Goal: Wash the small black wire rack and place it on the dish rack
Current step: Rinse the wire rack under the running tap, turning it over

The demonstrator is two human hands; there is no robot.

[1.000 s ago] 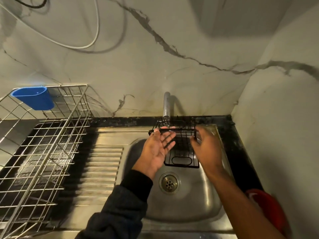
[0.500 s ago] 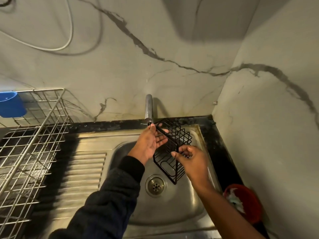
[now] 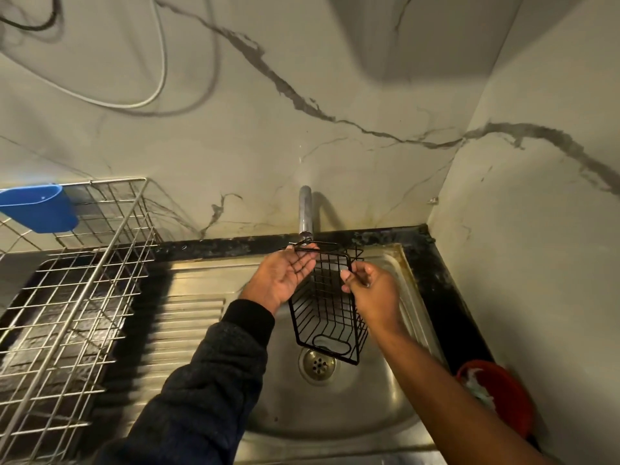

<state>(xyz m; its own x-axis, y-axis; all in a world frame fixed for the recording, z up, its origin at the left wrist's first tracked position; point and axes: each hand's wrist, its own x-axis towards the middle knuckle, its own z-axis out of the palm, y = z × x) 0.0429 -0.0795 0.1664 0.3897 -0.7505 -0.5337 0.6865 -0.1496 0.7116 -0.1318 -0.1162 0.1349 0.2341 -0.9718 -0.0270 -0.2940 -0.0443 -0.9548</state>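
So that water from the tap (image 3: 305, 209) at 12 o'clock can hit it, the right hand (image 3: 370, 290) pinches the black rack (image 3: 327, 307) over the sink (image 3: 335, 414) while the left hand (image 3: 285, 276), fingers spread, props its top.

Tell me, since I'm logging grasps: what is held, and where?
The black wire rack: right hand pinches its right rim; left hand touches its top edge with straight fingers.
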